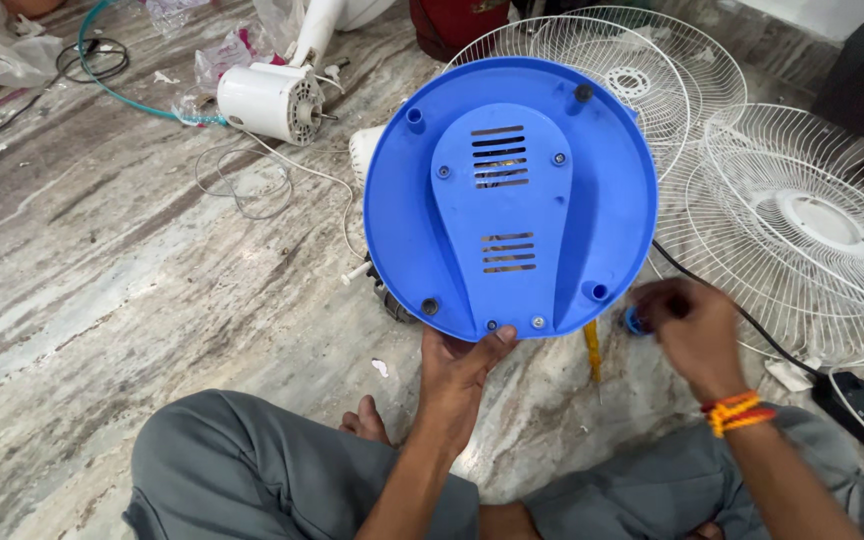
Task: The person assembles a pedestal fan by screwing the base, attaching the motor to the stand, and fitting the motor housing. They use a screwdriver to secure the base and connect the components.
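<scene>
The left hand (460,362) pinches the blue round base (510,195) by its six o'clock rim, tilted up, hiding the dark part behind it. At four o'clock the right hand (690,328) curls around a small blue piece (636,321), mostly covered; how tightly, I cannot tell. White wire grilles (802,225) lie at three o'clock on the streaked marble floor (82,260)
</scene>
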